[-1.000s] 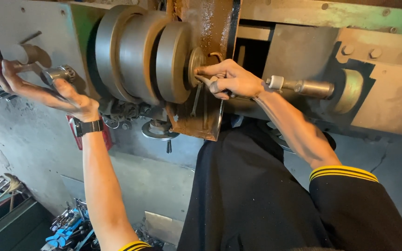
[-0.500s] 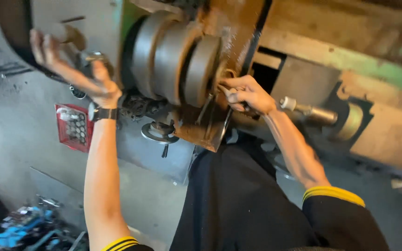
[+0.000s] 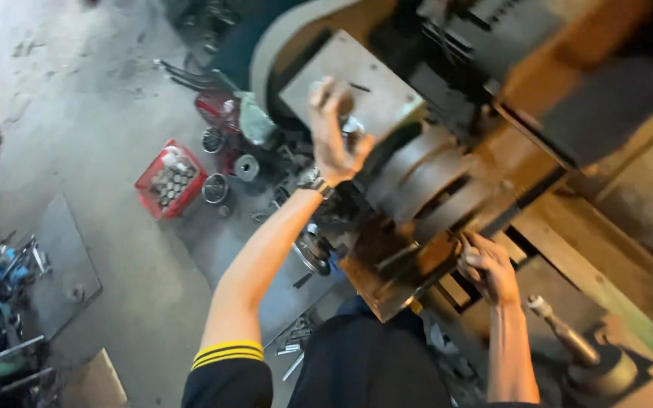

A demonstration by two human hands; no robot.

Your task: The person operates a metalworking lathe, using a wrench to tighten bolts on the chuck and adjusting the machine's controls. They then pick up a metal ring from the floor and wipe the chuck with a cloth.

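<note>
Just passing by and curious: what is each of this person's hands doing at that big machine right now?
Left hand: closed around a small metal handle on the machine's grey plate.
Right hand: fingers curled against the rusty stepped pulley; what it grips cannot be told.

Two hands are in view — the left hand (image 3: pixel 332 136) raised against one grey metal plate (image 3: pixel 349 87), the right hand (image 3: pixel 487 266) low beside one stepped pulley (image 3: pixel 432 185) of three visible steps. One wristwatch (image 3: pixel 314 182) shows, on the left wrist. On the floor (image 3: pixel 92 136) sits one red crate (image 3: pixel 169 178) packed with small round metal parts, too many and too small to count, and two loose metal rings (image 3: pixel 217 189) lie just beside it. One steel handle (image 3: pixel 564 336) juts out at lower right — one machine in all.
</note>
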